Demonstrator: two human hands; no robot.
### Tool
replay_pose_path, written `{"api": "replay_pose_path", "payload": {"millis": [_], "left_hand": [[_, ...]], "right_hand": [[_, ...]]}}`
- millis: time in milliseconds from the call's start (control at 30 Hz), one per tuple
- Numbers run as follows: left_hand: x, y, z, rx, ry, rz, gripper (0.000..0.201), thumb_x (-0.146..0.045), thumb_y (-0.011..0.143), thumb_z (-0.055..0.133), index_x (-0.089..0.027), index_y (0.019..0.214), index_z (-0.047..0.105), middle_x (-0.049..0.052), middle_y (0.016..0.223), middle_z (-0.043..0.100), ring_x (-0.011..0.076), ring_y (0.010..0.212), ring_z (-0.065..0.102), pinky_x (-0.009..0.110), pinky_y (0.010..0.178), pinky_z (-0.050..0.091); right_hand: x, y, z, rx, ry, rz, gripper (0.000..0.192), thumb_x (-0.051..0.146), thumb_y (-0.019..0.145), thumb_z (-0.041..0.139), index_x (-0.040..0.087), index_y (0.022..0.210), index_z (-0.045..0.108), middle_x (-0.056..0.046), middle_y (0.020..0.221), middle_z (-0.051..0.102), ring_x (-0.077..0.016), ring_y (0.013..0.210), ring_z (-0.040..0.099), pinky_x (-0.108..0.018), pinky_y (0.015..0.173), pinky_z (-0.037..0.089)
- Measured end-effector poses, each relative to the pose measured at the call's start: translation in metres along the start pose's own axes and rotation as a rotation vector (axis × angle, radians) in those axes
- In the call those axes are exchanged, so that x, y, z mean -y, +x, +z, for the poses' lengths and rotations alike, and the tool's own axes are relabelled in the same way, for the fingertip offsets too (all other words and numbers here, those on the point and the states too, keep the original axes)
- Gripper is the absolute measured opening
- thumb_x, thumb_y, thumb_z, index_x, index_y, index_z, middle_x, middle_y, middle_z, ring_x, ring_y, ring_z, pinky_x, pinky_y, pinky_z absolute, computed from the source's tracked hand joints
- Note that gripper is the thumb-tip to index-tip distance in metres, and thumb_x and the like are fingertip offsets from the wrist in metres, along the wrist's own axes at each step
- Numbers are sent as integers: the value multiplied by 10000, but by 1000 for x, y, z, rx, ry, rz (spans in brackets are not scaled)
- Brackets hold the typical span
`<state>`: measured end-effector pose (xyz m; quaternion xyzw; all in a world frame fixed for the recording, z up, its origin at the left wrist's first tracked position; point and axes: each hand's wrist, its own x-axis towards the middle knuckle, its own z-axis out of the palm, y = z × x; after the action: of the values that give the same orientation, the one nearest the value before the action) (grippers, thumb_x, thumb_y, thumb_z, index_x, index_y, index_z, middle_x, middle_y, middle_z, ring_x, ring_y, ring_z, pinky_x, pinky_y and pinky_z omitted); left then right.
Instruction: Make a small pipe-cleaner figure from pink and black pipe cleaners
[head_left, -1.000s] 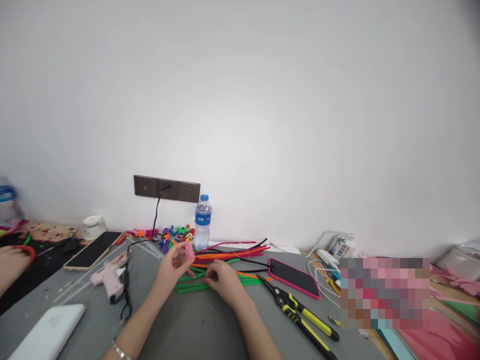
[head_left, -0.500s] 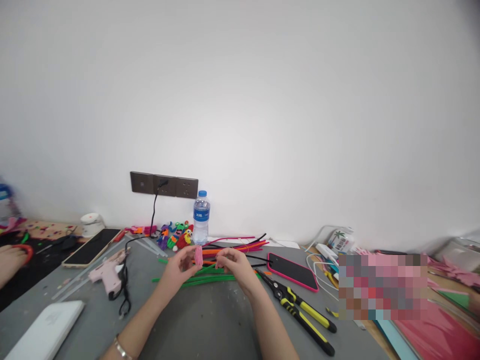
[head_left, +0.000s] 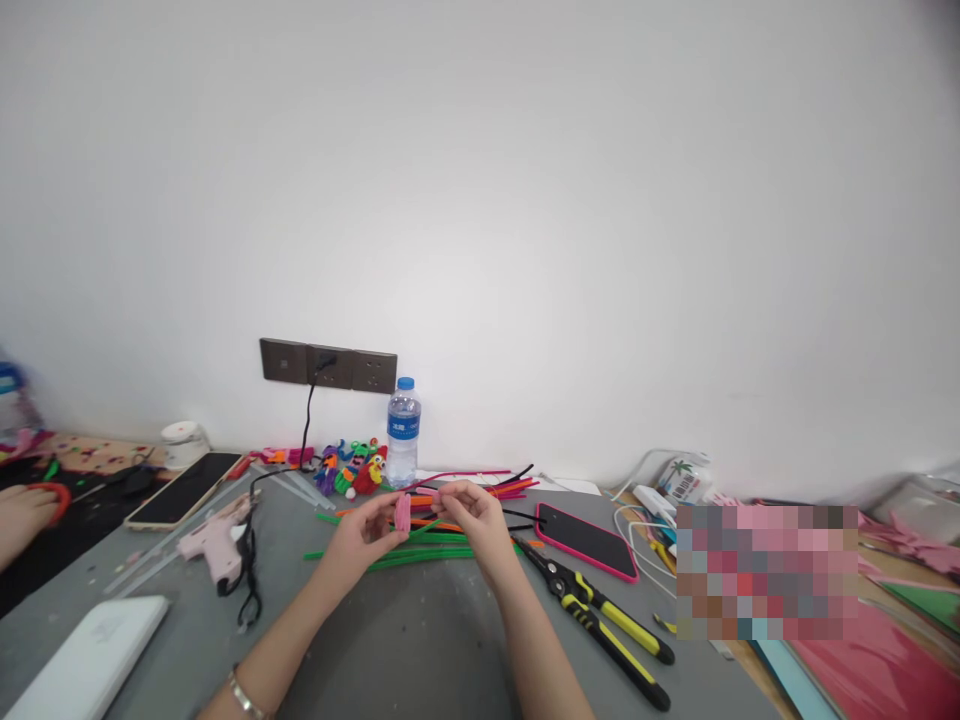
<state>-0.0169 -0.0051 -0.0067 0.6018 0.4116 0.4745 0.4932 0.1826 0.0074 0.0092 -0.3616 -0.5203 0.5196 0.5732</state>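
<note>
My left hand [head_left: 361, 540] pinches a small pink fuzzy piece [head_left: 403, 513] just above the grey table [head_left: 420, 650]. My right hand [head_left: 476, 520] is raised beside it, fingertips touching the top of the same pink piece. Under both hands lies a bundle of green, orange, pink and black pipe cleaners [head_left: 435, 540]. A bracelet shows on my left wrist.
Pink glue gun [head_left: 217, 545] with black cord at left, phones [head_left: 184, 488] [head_left: 589, 540], yellow-handled pliers [head_left: 600, 630], water bottle [head_left: 403, 432], small coloured figures [head_left: 352, 470], white box [head_left: 82, 665]. Another person's hand [head_left: 22, 515] is at the far left edge. Coloured paper lies at right.
My right hand lifted off the pipe cleaners on the table and came up to the pink piece held by my left hand. The view tilted slightly.
</note>
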Motion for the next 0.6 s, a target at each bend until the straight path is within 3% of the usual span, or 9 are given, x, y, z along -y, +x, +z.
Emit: {"api": "replay_pose_path", "payload": {"millis": [200,300,433,600], "left_hand": [[-1,-1,0,25,-66,-46,640,-424,650,784,-154,1201,606,110,1104,692,250,964,614,317,787,480],[-11,-6,2,76,-122,-127,602,-409,672,776,-182,1205,613,90,1087,684,195,865,597,241,648,439],[-28,-13,4,234,-235,-255,564,-347,677,791,-172,1188,630,25,833,652,83,593,443,192,501,286],[-38,-20,5,475,-320,-336,500,-270,641,816,-167,1111,679,-5,756,591,61,550,356,203,493,229]], "right_hand": [[9,-2,-3,14,11,31,326,463,672,775,186,782,643,-17,697,689,-185,677,661,-316,680,544],[17,-4,-6,63,6,54,306,418,669,788,186,810,647,-8,704,682,-171,666,651,-306,683,533],[27,-7,-10,126,-28,51,263,396,683,783,183,751,646,-6,673,656,-159,653,616,-287,661,495],[40,-13,-11,322,-135,-39,216,386,730,750,184,739,673,-16,782,602,-158,735,556,-284,710,442]]}}
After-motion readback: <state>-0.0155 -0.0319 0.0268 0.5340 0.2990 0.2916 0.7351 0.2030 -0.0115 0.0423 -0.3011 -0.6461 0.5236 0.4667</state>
